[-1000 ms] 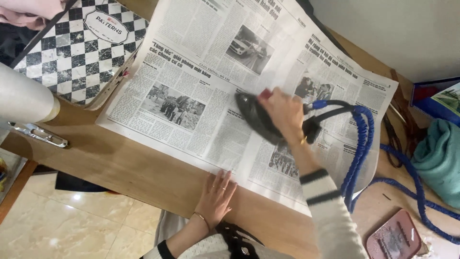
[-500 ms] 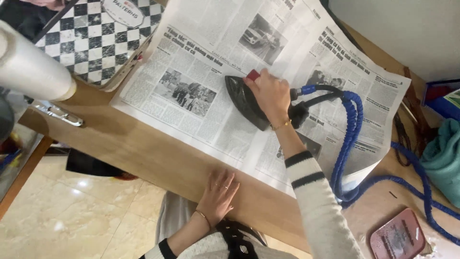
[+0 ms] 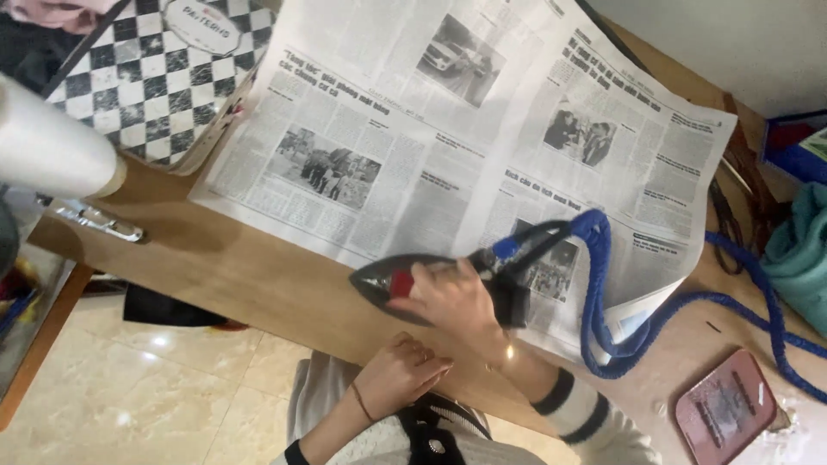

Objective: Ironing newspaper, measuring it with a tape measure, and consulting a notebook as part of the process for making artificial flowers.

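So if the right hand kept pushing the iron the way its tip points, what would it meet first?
The right hand holds the iron, tip aimed left along the table's near edge. It would likely cross bare wooden table first, then perhaps the metal clamp; depth is unclear.

I see a black-and-white checkered box (image 3: 146,82) at the worktop's (image 3: 250,275) far left corner, a white roll (image 3: 47,146) off its left edge, a teal cloth (image 3: 797,254) at the right edge, a pink case (image 3: 724,409) near the right corner.
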